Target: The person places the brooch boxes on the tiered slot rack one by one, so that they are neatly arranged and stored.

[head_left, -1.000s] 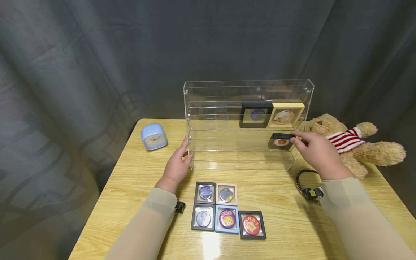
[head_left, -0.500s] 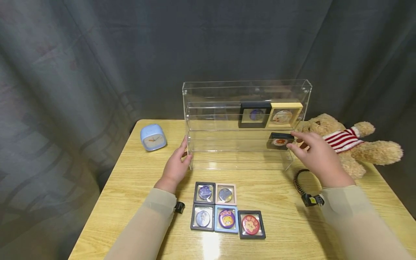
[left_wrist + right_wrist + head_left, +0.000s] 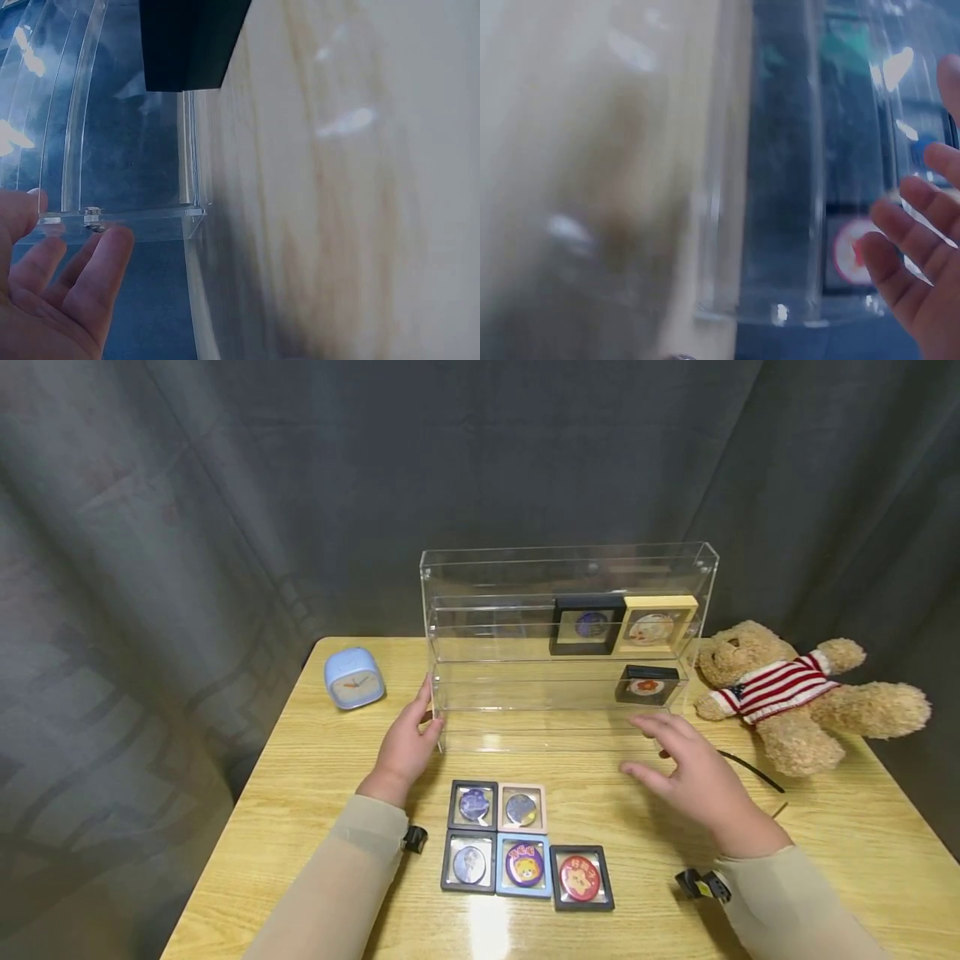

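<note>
A clear acrylic display rack [image 3: 487, 683] with stepped shelves stands on the table. My left hand [image 3: 405, 752] holds its left side panel; in the left wrist view the thumb and fingers [image 3: 105, 277] lie on either side of that panel. My right hand [image 3: 693, 781] is in front of the rack's right end, fingers spread, holding nothing. On a lower shelf at the right stands a black-framed badge case [image 3: 647, 686] with a red flower design. One shelf up, a black-framed case [image 3: 587, 627] and a yellow-framed case [image 3: 657, 627] stand side by side.
Several framed badge cases lie flat in front of the rack, among them a blue-framed one [image 3: 523, 866] and a black-framed red one [image 3: 581, 878]. A blue clock [image 3: 355, 677] stands left. A teddy bear [image 3: 795, 693] lies right. A dark curtain [image 3: 480, 460] hangs behind.
My right hand has let go of the flower badge case and drawn back toward me, its fingers opening. The case stays on the lower shelf. My left hand keeps its place on the rack.
</note>
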A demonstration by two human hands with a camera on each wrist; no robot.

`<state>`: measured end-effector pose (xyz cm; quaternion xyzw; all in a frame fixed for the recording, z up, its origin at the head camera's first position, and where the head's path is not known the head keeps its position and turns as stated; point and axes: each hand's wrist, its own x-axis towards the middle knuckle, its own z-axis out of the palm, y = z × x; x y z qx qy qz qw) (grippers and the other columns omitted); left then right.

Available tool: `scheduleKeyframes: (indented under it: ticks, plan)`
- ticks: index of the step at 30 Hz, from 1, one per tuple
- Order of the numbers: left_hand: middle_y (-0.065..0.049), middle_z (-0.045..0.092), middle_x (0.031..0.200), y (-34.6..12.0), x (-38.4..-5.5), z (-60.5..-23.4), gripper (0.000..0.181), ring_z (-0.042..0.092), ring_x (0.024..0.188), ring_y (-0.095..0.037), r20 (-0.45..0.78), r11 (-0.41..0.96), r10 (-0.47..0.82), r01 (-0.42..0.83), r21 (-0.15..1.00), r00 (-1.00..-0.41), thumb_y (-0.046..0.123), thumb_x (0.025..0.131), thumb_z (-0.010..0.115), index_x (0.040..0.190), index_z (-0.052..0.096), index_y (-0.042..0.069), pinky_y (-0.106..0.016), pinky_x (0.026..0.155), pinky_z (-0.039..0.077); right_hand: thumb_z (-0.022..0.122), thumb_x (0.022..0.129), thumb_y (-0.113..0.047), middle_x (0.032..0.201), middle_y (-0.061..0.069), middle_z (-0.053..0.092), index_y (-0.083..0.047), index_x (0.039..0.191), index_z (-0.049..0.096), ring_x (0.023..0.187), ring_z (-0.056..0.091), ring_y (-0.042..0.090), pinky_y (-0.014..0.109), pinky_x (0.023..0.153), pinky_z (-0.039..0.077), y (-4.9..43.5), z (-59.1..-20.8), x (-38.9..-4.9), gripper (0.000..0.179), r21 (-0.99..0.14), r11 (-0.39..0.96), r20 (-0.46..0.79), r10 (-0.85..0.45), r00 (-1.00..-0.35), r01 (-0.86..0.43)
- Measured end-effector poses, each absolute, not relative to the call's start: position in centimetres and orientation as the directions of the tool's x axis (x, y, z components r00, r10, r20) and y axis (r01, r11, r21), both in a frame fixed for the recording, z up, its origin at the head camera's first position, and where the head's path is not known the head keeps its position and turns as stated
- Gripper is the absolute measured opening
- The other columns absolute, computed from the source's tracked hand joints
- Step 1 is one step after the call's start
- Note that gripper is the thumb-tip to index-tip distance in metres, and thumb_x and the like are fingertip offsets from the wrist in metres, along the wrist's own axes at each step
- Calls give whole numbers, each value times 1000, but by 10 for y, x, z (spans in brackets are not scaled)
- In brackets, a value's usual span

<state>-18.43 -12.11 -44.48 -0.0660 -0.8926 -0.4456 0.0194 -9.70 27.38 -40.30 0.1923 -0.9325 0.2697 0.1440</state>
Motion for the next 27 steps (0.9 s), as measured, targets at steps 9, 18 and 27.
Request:
scheduleKeyframes:
  ticks: [9, 18, 27]
  plan:
    - [-12, 45, 148, -120, -183, -443, 76, 54, 123, -29, 93, 591, 98, 133, 796, -991, 19, 101, 60, 156, 16, 48, -48, 93, 51, 80, 73, -58, 137, 2, 55, -19, 146, 51, 114, 57, 23, 50, 93, 50, 253, -435, -61, 88, -461, 733, 196, -466, -863, -500]
    - [-11, 45, 149, -121, -183, -443, 76, 54, 124, -30, 89, 614, 87, 124, 779, -992, 21, 101, 59, 155, 14, 51, -48, 92, 51, 79, 66, -67, 140, 0, 52, -17, 148, 48, 126, 50, 22, 48, 101, 44, 237, -451, -40, 101, -486, 692, 94, -565, -820, -533]
    - [-11, 43, 150, -120, -182, -442, 76, 52, 126, -31, 67, 603, 92, 109, 790, -994, 20, 101, 59, 155, 14, 49, -49, 94, 50, 75, 56, -76, 140, 3, 52, -8, 144, 52, 126, 48, 25, 51, 101, 43, 231, -450, -30, 113, -480, 717, -1, -577, -817, -505]
